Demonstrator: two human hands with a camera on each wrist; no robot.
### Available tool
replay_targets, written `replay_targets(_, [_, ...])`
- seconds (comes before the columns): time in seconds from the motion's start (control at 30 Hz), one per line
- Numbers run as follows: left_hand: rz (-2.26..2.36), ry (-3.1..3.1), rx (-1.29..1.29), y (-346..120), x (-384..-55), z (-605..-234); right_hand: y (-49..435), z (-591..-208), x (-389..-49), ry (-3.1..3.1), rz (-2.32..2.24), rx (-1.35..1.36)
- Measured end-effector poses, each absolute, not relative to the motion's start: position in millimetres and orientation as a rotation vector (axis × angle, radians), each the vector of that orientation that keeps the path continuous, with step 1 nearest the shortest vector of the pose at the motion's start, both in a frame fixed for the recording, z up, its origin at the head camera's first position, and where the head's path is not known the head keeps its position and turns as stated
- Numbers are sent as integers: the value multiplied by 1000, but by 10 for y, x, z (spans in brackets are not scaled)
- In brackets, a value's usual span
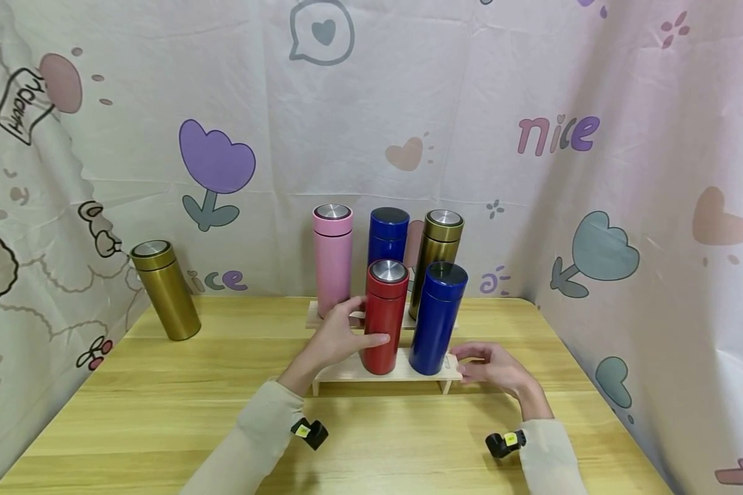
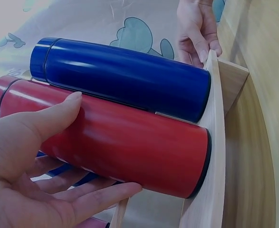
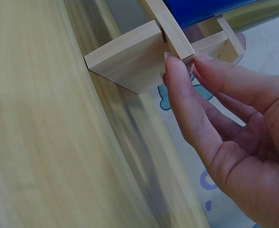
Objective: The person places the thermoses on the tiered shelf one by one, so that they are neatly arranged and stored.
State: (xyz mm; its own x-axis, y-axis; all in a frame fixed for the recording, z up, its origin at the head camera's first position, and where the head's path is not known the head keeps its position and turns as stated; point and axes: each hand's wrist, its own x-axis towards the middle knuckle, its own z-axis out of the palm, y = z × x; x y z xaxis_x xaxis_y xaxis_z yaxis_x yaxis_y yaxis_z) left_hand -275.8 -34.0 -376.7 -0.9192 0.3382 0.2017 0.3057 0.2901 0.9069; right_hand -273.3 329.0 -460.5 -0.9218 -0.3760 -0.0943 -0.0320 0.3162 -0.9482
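A red thermos bottle [image 1: 384,323] with a steel-topped lid stands on the front step of a small wooden rack [image 1: 359,370]. My left hand [image 1: 340,335] holds it from the left, thumb across the near side and fingers behind, as the left wrist view shows. Right of it on the same step stands a blue thermos bottle [image 1: 436,320]. My right hand [image 1: 494,368] pinches the right end of the front step between thumb and finger; the right wrist view shows the board's corner [image 3: 187,52] between the fingertips.
On the rear step are a pink thermos [image 1: 333,268], another blue thermos [image 1: 388,232] partly hidden behind the red one, and a gold-brown thermos [image 1: 438,240]. A gold thermos [image 1: 167,292] stands at the table's far left. A patterned curtain [image 1: 501,82] hangs behind the table [image 1: 223,412].
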Motion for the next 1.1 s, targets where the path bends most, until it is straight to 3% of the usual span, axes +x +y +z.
replay_targets(1.1, [1800, 2437, 625, -459, -2772, -3815, 3299, -4613, -2738, 2287, -1641, -358])
